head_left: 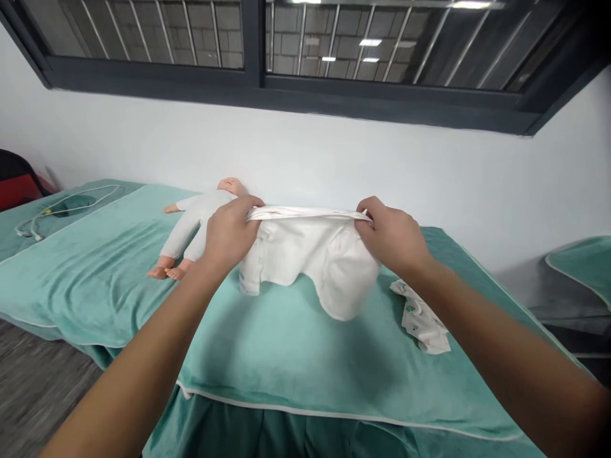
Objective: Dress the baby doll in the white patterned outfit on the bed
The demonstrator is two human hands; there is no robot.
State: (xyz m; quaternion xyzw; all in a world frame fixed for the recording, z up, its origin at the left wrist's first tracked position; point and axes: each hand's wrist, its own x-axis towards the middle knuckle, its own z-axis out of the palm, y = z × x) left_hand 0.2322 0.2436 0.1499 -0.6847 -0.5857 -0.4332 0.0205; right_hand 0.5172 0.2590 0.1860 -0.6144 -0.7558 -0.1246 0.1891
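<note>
A white cloth garment (310,248) hangs stretched between my two hands above the green bed cover (286,356). My left hand (233,230) is closed on the left end of its top edge. The right end of that edge is pinched in my right hand (391,232). Behind and to the left of my left hand lies a baby doll (203,207) in a whitish suit, its feet toward the near left. A small printed white cloth (422,321) lies crumpled on the cover beside my right forearm.
A white cord (33,222) lies on the far left of the bed. Behind the bed rise a white wall (310,152) and a dark-framed window (258,89). Another green cover (585,264) shows at the right, and a red and black object (21,191) at the left.
</note>
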